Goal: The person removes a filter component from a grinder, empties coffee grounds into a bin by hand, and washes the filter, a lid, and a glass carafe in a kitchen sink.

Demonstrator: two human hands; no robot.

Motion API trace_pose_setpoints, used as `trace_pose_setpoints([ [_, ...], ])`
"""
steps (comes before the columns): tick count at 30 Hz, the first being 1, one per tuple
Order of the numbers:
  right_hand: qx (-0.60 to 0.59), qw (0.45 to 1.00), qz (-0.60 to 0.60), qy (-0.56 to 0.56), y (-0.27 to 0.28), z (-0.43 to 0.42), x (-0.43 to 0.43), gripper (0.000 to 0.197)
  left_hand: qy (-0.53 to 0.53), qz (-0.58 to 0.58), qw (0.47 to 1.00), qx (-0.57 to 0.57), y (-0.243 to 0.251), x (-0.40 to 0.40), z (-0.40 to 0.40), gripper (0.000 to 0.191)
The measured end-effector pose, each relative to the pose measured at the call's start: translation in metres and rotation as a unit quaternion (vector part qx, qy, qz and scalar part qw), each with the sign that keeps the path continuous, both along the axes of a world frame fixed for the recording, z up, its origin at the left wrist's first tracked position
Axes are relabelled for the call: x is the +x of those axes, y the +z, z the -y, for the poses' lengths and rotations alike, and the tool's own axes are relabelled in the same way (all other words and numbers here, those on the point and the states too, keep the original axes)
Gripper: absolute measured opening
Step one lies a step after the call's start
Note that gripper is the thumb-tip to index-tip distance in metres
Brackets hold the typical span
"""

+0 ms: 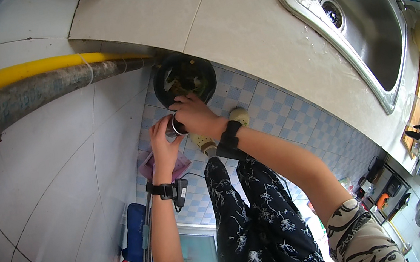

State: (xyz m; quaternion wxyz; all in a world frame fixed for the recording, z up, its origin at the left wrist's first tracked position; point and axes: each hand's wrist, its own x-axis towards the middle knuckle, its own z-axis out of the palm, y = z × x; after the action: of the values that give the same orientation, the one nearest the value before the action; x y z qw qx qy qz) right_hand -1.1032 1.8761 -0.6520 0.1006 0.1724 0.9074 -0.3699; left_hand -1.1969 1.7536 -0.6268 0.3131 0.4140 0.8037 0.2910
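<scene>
My left hand (pixel 163 141) grips a small dark cup with a shiny metal rim (pixel 171 129), tilted so its mouth turns towards my right hand. Fingers of my right hand (pixel 196 116) are at the cup's mouth and reach over the near edge of a black waste bin (pixel 211 73). Whether they hold anything is hidden from me. Inside the bin lie mixed food scraps (pixel 187 80), some greenish and some pale. Both hands are just on the near side of the bin, above the floor.
A tiled counter (pixel 208 23) with a steel sink (pixel 368 33) spans the upper right. Yellow and grey pipes (pixel 48 85) run along the white tiled wall at left. A pink container (pixel 149 168) stands on the checked floor below my left hand.
</scene>
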Motion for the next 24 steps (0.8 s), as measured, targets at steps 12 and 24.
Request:
trace_pose_setpoints([
  [12, -0.119, 0.974, -0.191, -0.02, -0.009, -0.01, 0.002, 0.007, 0.019, -0.025, 0.999, 0.009, -0.01, -0.005, 0.006, 0.058],
  [24, -0.043, 0.948, -0.152, -0.277, -0.005, -0.026, -0.014, 0.014, 0.098, -0.053, 0.994, 0.018, -0.023, -0.018, 0.022, 0.055],
])
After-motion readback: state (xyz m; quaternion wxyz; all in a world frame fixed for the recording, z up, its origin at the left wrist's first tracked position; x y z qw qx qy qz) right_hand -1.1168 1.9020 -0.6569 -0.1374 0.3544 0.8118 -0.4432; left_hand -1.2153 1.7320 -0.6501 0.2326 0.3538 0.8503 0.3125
